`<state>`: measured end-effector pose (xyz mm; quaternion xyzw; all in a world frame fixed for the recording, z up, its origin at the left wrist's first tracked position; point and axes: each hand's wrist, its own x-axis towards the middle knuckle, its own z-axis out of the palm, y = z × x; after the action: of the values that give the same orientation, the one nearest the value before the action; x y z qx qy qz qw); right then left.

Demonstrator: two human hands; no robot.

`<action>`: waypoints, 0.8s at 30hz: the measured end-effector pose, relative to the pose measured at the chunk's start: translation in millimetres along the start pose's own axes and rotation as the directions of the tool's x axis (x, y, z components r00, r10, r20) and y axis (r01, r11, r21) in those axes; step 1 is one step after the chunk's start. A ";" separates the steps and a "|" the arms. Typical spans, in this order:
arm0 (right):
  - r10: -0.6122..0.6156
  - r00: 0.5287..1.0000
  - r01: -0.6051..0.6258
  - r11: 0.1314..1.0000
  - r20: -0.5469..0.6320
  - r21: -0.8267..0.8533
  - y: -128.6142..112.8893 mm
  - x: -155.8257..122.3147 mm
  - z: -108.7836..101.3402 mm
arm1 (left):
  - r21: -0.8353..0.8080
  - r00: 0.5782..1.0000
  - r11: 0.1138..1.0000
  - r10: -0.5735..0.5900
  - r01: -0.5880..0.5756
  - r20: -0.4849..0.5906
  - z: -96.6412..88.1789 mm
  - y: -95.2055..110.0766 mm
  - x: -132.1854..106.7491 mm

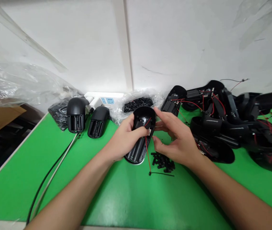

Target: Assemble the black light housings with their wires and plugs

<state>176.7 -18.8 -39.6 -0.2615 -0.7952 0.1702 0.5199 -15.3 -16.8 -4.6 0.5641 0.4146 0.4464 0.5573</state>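
Observation:
My left hand grips a black plastic housing with a rounded hollow end and battery-like troughs. Its thumb presses inside, by a small white part. A red wire runs out of the housing to a small dark piece with a black lead, hanging over the table. At the housing's right edge is my right hand, fingers apart, thumb and forefinger spread. The fingertips of my right hand are at the rim; whether they press on it I cannot tell. Below them lies a pile of small black pieces.
Two similar black housings stand at the left, near a white power strip. Behind my hands lies a clear bag of small black parts. Many black housings with red wires are heaped at the right on the green table.

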 end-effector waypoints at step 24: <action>0.243 0.964 -0.215 0.952 -0.108 0.219 -9.5 -2.0 14.0 | -0.068 0.989 0.997 0.039 -0.049 -0.142 6.1 -10.3 2.8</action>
<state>162.3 -27.6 -41.6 -0.3080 -0.7009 0.2927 0.5730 -8.3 -15.3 -14.6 0.5200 0.4243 0.5115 0.5365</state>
